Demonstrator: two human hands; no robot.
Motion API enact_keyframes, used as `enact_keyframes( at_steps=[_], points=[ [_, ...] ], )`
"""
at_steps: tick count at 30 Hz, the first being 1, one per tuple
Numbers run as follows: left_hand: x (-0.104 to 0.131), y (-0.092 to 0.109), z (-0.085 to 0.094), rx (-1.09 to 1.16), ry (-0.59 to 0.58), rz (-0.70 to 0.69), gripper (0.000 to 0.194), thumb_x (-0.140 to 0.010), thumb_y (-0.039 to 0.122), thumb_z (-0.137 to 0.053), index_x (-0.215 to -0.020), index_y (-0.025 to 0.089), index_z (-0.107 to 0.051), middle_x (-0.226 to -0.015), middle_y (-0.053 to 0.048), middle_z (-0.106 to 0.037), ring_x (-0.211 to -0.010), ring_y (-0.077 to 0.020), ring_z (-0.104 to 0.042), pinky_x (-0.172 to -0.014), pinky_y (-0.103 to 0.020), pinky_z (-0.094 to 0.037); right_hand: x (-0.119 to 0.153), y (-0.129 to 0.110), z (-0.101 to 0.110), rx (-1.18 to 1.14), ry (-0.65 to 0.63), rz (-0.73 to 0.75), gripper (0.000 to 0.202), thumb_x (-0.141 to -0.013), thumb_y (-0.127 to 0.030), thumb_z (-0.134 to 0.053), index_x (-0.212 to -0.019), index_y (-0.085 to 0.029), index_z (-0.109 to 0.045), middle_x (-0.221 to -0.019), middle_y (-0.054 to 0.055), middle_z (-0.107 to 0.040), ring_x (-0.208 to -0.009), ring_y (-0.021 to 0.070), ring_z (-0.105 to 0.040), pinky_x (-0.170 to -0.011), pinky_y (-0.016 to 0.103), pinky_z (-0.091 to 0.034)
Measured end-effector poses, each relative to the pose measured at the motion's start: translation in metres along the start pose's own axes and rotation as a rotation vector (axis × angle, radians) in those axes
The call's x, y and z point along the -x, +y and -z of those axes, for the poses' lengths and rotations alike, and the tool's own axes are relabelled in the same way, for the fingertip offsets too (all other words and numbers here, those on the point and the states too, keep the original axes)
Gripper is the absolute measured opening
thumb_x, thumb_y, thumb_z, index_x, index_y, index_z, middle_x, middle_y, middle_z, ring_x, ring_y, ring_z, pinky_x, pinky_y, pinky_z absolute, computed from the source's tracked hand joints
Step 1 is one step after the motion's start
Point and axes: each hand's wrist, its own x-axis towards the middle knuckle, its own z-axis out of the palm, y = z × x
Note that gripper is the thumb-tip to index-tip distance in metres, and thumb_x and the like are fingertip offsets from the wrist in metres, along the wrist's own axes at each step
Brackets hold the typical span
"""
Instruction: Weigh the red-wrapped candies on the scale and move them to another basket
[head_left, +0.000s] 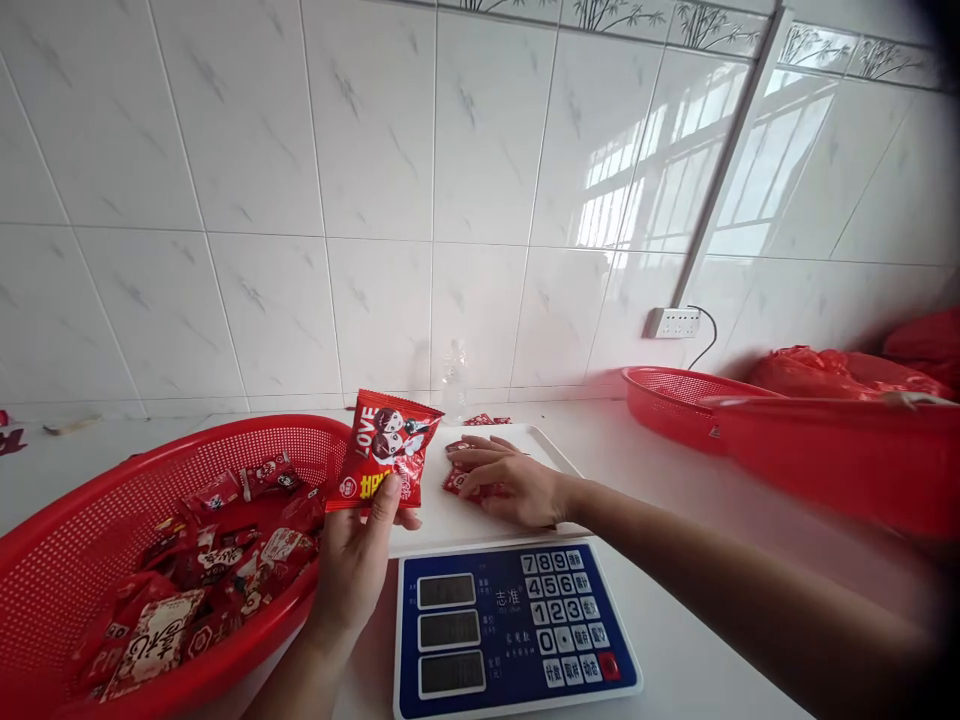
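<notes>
My left hand (356,565) pinches a small red snack packet (394,450) by its lower edge, thumb in front. The packet is upright and printed with LOVE and two cartoon figures. My right hand (521,485) lies palm down over red packets (457,478) on the white tray (427,530) of a weighing scale, its fingers stretched out and slightly apart. The hand hides part of those packets. Toward me is the scale's blue panel (517,630), with number keys and three dark displays. At the left, a red perforated basket (262,432) holds several red wrapped snacks (217,560).
A clear plastic bottle (454,375) stands by the tiled wall behind the tray, near more red packets (487,420). Red baskets (667,425) and red plastic bags (832,370) occupy the right side. A white power strip (673,322) is on the wall.
</notes>
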Motion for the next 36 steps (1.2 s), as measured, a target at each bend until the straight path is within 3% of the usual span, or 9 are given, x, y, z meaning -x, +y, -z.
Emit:
enact_keyframes(
  at_steps=[2, 5, 9, 12, 15, 19, 29, 32, 36],
  points=[
    [0.001, -0.001, 0.001, 0.012, -0.024, 0.008, 0.037, -0.077, 0.053, -0.069, -0.077, 0.016, -0.064, -0.065, -0.001, -0.066, -0.056, -0.0164, -0.062, -0.058, -0.030, -0.053, 0.011, 0.002, 0.005, 0.005, 0.047, -0.048, 0.037, -0.075, -0.014, -0.059, -0.108, -0.026, -0.072, -0.149, 0.001, -0.045, -0.143, 0.0240, -0.025, -0.116, 0.045, -0.018],
    [0.001, -0.003, 0.002, 0.013, -0.047, 0.004, 0.034, -0.080, 0.051, -0.067, -0.077, 0.017, -0.063, -0.065, 0.000, -0.065, -0.058, -0.0157, -0.061, -0.060, -0.029, -0.052, 0.028, 0.007, 0.005, 0.005, 0.099, -0.181, 0.038, -0.085, -0.031, -0.057, -0.121, -0.025, -0.065, -0.152, 0.008, -0.038, -0.142, 0.0289, -0.027, -0.114, 0.051, -0.023],
    [0.003, -0.001, 0.002, -0.064, -0.067, -0.020, 0.035, -0.084, 0.052, -0.063, -0.076, 0.018, -0.061, -0.064, 0.000, -0.064, -0.061, -0.0163, -0.063, -0.062, -0.029, -0.051, 0.042, 0.019, -0.002, 0.000, 0.056, -0.324, 0.071, -0.083, -0.063, -0.052, -0.145, -0.030, -0.042, -0.158, 0.012, -0.025, -0.145, 0.0386, -0.013, -0.110, 0.064, -0.021],
    [0.004, 0.002, 0.001, -0.115, -0.069, -0.024, 0.039, -0.084, 0.055, -0.061, -0.075, 0.017, -0.060, -0.063, -0.001, -0.065, -0.063, -0.0180, -0.064, -0.063, -0.030, -0.051, 0.041, 0.024, -0.007, 0.001, 0.027, -0.358, 0.081, -0.081, -0.071, -0.048, -0.149, -0.027, -0.036, -0.156, 0.015, -0.029, -0.143, 0.0419, -0.016, -0.109, 0.065, -0.022],
    [0.004, 0.003, 0.001, -0.126, -0.068, -0.025, 0.040, -0.084, 0.057, -0.061, -0.075, 0.017, -0.060, -0.062, -0.001, -0.064, -0.062, -0.0184, -0.064, -0.062, -0.030, -0.052, 0.035, 0.025, -0.009, 0.011, 0.050, -0.316, 0.078, -0.083, -0.069, -0.046, -0.146, -0.023, -0.040, -0.152, 0.015, -0.038, -0.140, 0.0371, -0.029, -0.111, 0.055, -0.028],
    [0.004, 0.002, 0.001, -0.151, -0.077, -0.045, 0.043, -0.084, 0.058, -0.059, -0.070, 0.017, -0.060, -0.060, -0.002, -0.064, -0.061, -0.0184, -0.064, -0.061, -0.030, -0.052, 0.025, 0.027, -0.011, 0.048, 0.116, -0.245, 0.060, -0.087, -0.057, -0.050, -0.138, -0.026, -0.050, -0.139, 0.013, -0.054, -0.126, 0.0304, -0.049, -0.103, 0.047, -0.039],
    [0.003, 0.000, 0.002, -0.157, -0.075, -0.070, 0.040, -0.084, 0.056, -0.060, -0.072, 0.018, -0.060, -0.061, -0.001, -0.064, -0.061, -0.0179, -0.064, -0.059, -0.028, -0.053, 0.011, 0.035, -0.019, 0.212, 0.337, -0.166, 0.026, -0.092, -0.035, -0.050, -0.108, -0.022, -0.065, -0.095, 0.009, -0.072, -0.089, 0.0235, -0.065, -0.079, 0.037, -0.048],
    [0.003, -0.001, 0.003, -0.168, -0.073, -0.076, 0.039, -0.085, 0.055, -0.059, -0.072, 0.018, -0.060, -0.063, -0.001, -0.065, -0.062, -0.0177, -0.065, -0.061, -0.028, -0.053, 0.014, 0.039, -0.010, 0.249, 0.445, -0.217, 0.024, -0.092, -0.036, -0.048, -0.103, -0.023, -0.065, -0.092, 0.008, -0.073, -0.085, 0.0218, -0.066, -0.076, 0.034, -0.047],
    [0.003, -0.001, 0.004, -0.158, -0.077, -0.076, 0.040, -0.085, 0.055, -0.059, -0.071, 0.018, -0.059, -0.062, -0.001, -0.065, -0.062, -0.0176, -0.064, -0.060, -0.028, -0.053, 0.036, 0.059, 0.015, 0.286, 0.570, -0.391, 0.030, -0.093, -0.041, -0.042, -0.107, -0.023, -0.062, -0.085, 0.006, -0.073, -0.073, 0.0203, -0.066, -0.061, 0.030, -0.045]
  ],
)
